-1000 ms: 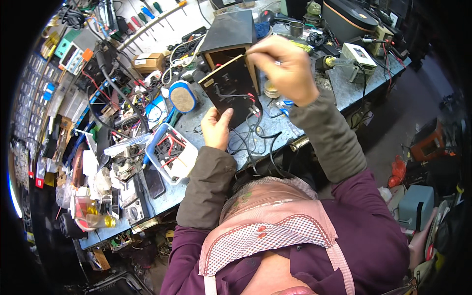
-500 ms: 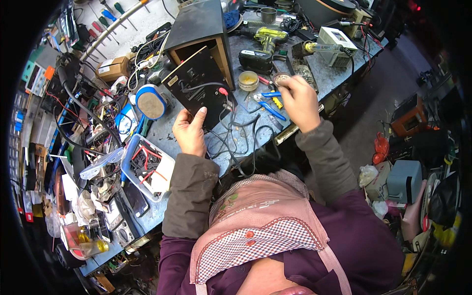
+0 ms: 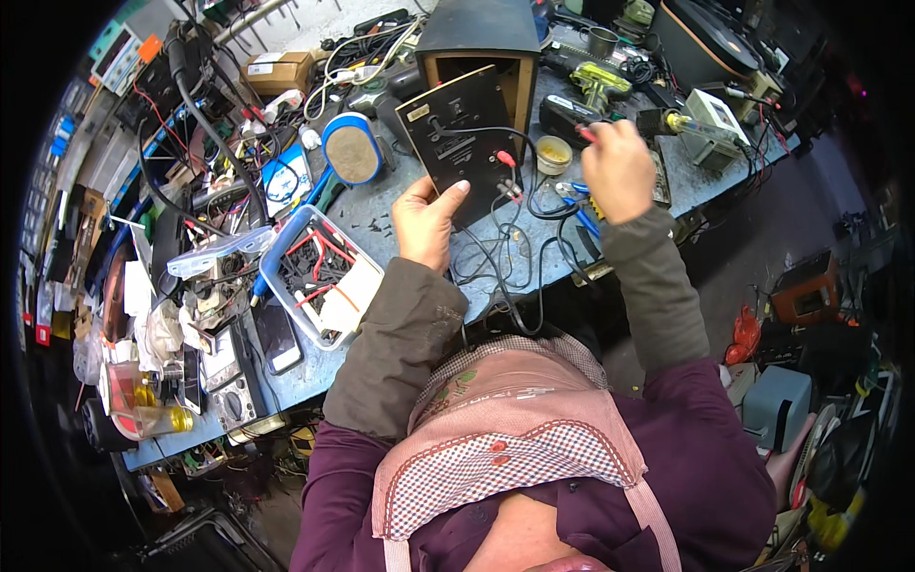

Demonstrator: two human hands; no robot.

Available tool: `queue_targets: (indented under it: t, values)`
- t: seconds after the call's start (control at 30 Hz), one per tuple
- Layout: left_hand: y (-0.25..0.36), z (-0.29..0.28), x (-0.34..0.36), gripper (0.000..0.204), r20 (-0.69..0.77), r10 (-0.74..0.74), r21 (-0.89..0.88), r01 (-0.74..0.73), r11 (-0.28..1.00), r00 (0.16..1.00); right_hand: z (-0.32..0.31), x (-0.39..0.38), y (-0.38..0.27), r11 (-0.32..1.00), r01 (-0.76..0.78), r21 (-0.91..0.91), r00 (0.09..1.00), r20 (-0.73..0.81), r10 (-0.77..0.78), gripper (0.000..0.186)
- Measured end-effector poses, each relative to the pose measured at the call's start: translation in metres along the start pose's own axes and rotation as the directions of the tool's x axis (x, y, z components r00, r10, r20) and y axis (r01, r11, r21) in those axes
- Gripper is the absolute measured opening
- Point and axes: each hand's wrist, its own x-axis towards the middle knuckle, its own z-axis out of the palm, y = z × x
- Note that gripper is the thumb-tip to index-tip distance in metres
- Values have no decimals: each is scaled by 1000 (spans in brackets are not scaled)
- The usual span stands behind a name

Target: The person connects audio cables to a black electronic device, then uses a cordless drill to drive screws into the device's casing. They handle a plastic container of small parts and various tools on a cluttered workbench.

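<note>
My left hand [image 3: 427, 219] grips the lower left of a black panel [image 3: 462, 124] with wires and a red plug [image 3: 505, 159] on it. The panel stands tilted before the open front of a dark speaker box [image 3: 477, 29]. My right hand [image 3: 620, 167], fingers closed, holds a small red item [image 3: 587, 133], too small to name, right of a round yellow tub [image 3: 554, 154]. Blue-handled pliers [image 3: 583, 214] lie below that hand. Dark cables [image 3: 505, 267] hang from the panel across the bench.
A clear plastic box of parts [image 3: 319, 272], a blue-rimmed pad [image 3: 351, 148], phones [image 3: 278, 338] and a meter [image 3: 233, 400] crowd the left. A cordless drill [image 3: 600, 86] and a white powered unit [image 3: 710, 133] stand at back right. The bench edge [image 3: 705, 195] runs along the right.
My right hand came down from the panel's top edge to the tools at right, then rose with a red item in it. The left hand still grips the panel.
</note>
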Motion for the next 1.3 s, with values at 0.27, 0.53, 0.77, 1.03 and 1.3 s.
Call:
queue_targets:
  t: [0.27, 0.53, 0.77, 1.03, 1.3]
  values:
    - [1, 6, -1, 21, -35, 5, 0, -5, 1000, 999, -66, -50, -85, 688, -159, 708, 981, 36, 189, 19]
    - [0, 7, 0, 21, -17, -40, -137, 38, 990, 999, -45, -63, -118, 652, -75, 754, 996, 20, 92, 23]
    - [1, 10, -4, 20, -16, -21, -82, 19, 996, 1000, -46, -64, -118, 694, -49, 718, 998, 15, 54, 23]
    - [2, 11, -5, 19, -43, 1, -61, -3, 998, 999, -42, -65, -114, 752, 52, 657, 998, -62, -15, 30]
    - [1, 15, -11, 19, -85, 82, 31, -80, 996, 993, -50, -69, -123, 875, -30, 483, 999, 38, 13, 16]
